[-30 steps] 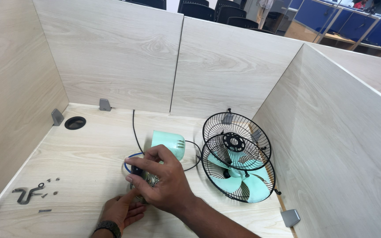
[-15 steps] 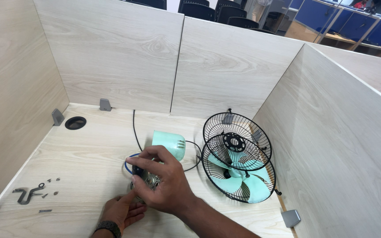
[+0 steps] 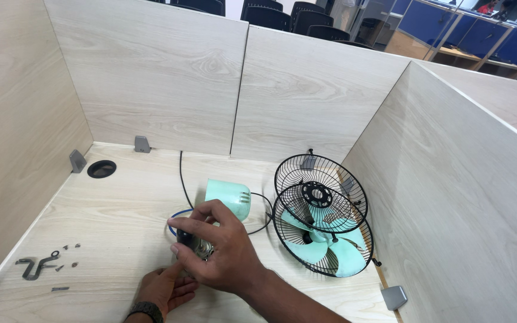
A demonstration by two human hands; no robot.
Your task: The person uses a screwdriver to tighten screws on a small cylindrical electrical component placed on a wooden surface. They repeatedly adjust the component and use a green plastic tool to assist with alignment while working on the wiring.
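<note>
Head view: right hand (image 3: pixel 219 251) stays curled in a pinch on a small fan motor (image 3: pixel 194 244), unmoved from a moment ago; left hand (image 3: pixel 166 287) braces just beneath, grip unclear. Mint motor housing (image 3: pixel 228 198) lies just beyond the fingers, black grilles (image 3: pixel 321 206) to the right.

The right hand (image 3: pixel 219 251) is gripping the fan motor (image 3: pixel 195 244) beside the mint motor cover (image 3: pixel 228 197). The left hand (image 3: pixel 166 287) is resting beneath. Two black grilles (image 3: pixel 321 209) are lying nearby.

mint motor housing (image 3: pixel 228 199) (black grilles (image 3: pixel 321 200))
</note>
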